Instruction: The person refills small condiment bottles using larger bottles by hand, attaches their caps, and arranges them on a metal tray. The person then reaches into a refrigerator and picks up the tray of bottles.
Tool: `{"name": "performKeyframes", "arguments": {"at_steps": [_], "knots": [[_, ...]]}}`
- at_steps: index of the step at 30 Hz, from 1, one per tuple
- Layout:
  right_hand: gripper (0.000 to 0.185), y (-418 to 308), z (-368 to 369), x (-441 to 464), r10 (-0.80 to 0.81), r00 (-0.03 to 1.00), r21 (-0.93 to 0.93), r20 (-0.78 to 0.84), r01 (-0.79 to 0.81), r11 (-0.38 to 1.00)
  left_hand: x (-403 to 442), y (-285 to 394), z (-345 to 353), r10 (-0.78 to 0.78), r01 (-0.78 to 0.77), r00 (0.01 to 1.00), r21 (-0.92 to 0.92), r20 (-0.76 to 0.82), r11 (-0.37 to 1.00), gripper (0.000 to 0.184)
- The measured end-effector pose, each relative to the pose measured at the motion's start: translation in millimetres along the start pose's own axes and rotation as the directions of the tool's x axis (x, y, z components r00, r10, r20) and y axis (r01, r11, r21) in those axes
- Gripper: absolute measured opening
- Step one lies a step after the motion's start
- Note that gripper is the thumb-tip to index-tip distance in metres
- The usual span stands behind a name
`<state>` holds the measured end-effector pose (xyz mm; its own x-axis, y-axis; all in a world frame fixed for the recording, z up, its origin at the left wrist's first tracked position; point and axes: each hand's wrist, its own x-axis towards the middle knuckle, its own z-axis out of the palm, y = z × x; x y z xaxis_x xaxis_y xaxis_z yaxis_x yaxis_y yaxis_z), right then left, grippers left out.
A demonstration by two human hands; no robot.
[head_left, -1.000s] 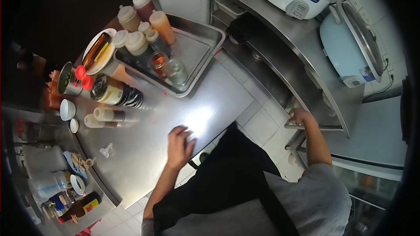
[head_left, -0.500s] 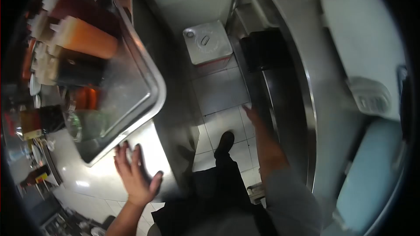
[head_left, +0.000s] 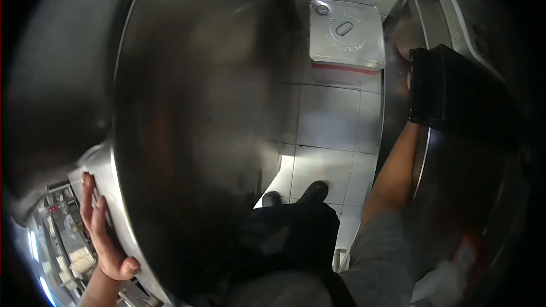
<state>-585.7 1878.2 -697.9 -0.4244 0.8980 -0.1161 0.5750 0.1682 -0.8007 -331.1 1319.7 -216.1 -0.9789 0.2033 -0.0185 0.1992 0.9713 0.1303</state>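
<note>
My left hand [head_left: 105, 239] rests at the lower left on the bright metal counter top [head_left: 116, 193], near its edge, with fingers stretched out and nothing in them. On the other side, my right forearm [head_left: 393, 173] reaches low toward a black box-like container [head_left: 449, 88] on a shelf. My right hand is mostly hidden behind that container's near side, so its grip does not show. The container is dark, with a ridged rim facing the aisle.
A square metal tin [head_left: 347, 34] with a ring handle on its lid stands on the tiled floor [head_left: 329, 116] by the wall. The counter's steel side panel [head_left: 199, 108] borders the aisle on the left. A white plastic bag [head_left: 441, 284] lies at the lower right.
My right hand has moved from over the floor to the black container. The view has dropped and shifted; the metal tray with sauce bottles is out of sight. My left hand stays on the counter.
</note>
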Motion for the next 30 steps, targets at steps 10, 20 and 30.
{"name": "performKeyframes", "arguments": {"at_steps": [10, 20, 30], "knots": [[0.057, 29, 10, 46, 0.035, 0.999, 0.182, 0.041, -0.042, 0.982, -31, -26, -3, -0.021, 0.021, 0.999, 0.003, -0.032, 1.0, 0.101], [0.052, 60, -12, 52, 0.083, 0.996, 0.3, 0.042, -0.092, 0.949, -2, -11, -6, 0.08, -0.082, 0.995, 0.034, 0.055, 0.996, 0.097], [0.047, 93, -68, 15, 0.16, 0.987, 0.411, 0.034, -0.159, 0.898, 3, -16, -12, 0.156, -0.161, 0.984, 0.055, 0.086, 0.985, 0.092]]}}
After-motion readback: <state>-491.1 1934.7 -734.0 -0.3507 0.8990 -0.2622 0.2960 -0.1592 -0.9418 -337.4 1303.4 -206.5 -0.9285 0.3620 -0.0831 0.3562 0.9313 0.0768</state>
